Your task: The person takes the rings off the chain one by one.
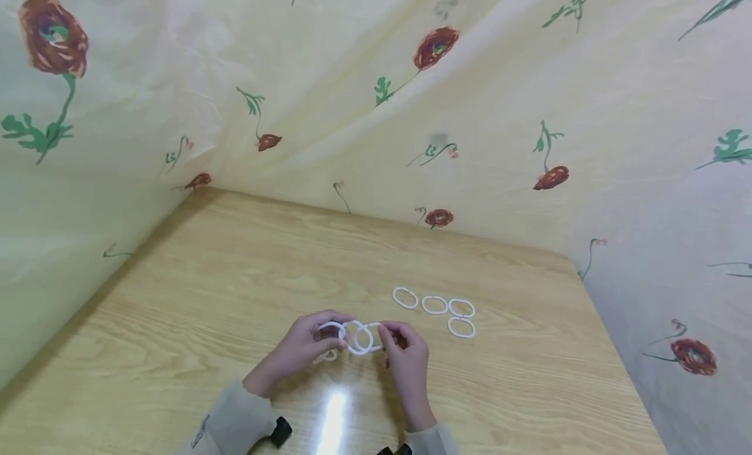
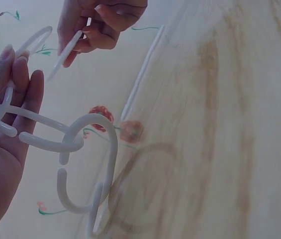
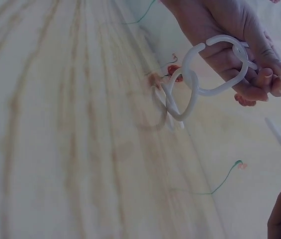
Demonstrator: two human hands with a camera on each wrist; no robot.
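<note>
My left hand (image 1: 311, 343) pinches a white plastic chain link (image 2: 36, 36) between thumb and fingers. From that hand hangs a short chain of joined white links (image 2: 114, 154), each with a small gap in its loop, its lower end close to the tabletop. Facing it, my right hand (image 1: 408, 357) pinches a single white link (image 2: 66, 54) by one end. In both wrist views the raised links point toward each other with a narrow space between them, though in the head view they overlap. Fingers partly cover the held ends.
Several loose white links (image 1: 435, 313) lie flat on the wooden table (image 1: 235, 266), beyond and to the right of my hands. Pale flowered cloth (image 1: 329, 141) encloses the table's back and both sides. A dark strap (image 1: 281, 433) sits at the left sleeve.
</note>
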